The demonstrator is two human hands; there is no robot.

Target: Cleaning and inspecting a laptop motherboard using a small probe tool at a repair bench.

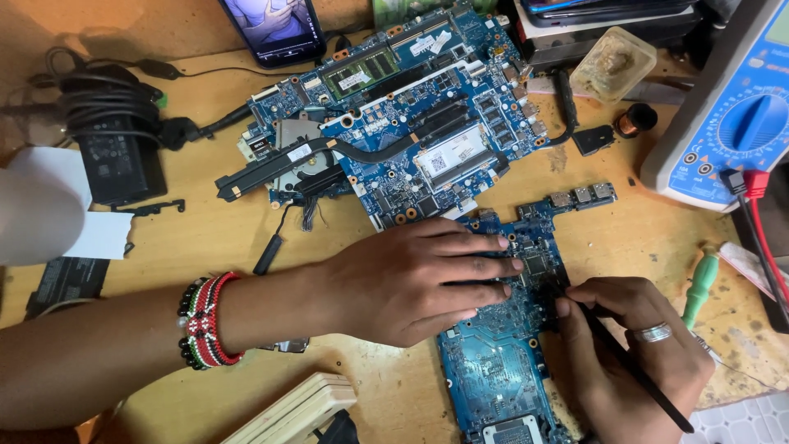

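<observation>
A blue laptop circuit board (493,370) lies on the wooden bench, running from near the front edge up to a row of ports. My left hand (411,279) lies flat on the board's middle, fingers stretched to the right, pressing it down. A beaded bracelet (205,321) circles that wrist. My right hand (633,353) grips a thin black tool (633,370) like a pen, its tip touching the board just right of my left fingertips. A silver ring sits on one right finger.
Two more blue boards (411,107) with a black heat pipe lie stacked behind. A phone (275,29), a black power adapter (111,140), a multimeter (731,115) with red lead, a green-handled screwdriver (700,284) and a flux tub (612,62) surround the work.
</observation>
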